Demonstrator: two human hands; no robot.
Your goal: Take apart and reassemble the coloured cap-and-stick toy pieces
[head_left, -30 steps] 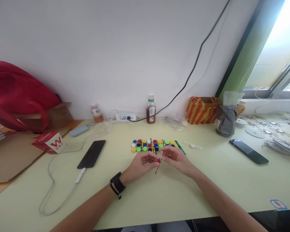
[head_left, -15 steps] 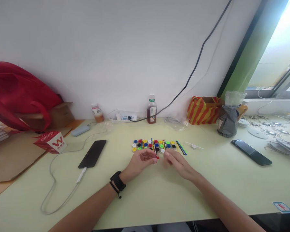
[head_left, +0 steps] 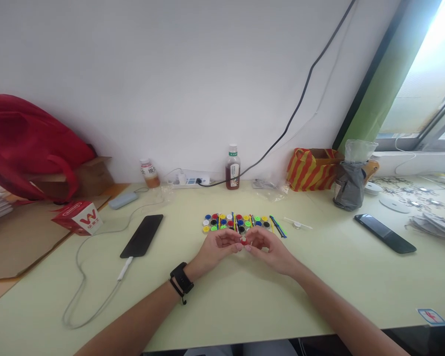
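Between my fingertips, just above the table, is a small red piece [head_left: 244, 242]; its exact kind is too small to make out. My left hand [head_left: 220, 247] pinches it from the left, with a black watch [head_left: 181, 278] on that wrist. From the other side, my right hand [head_left: 269, 249] has thumb and fingers closed on the same piece. Right behind my hands lie rows of small round coloured caps [head_left: 223, 223] in red, yellow, blue, green, white and black. Thin coloured sticks [head_left: 278, 226] lie among and beside them. My fingers hide part of the front row.
To the left lie a black phone [head_left: 142, 236] on a cable and a red-and-white box [head_left: 79, 217]. A brown bottle [head_left: 233, 169] and a power strip [head_left: 193, 178] stand by the wall. On the right are a striped bag [head_left: 311, 169] and a dark flat device [head_left: 385, 234].
My right hand, blurred and slightly apart before, has come in to the left and now meets my left hand at the red piece. The left hand has stayed nearly still.
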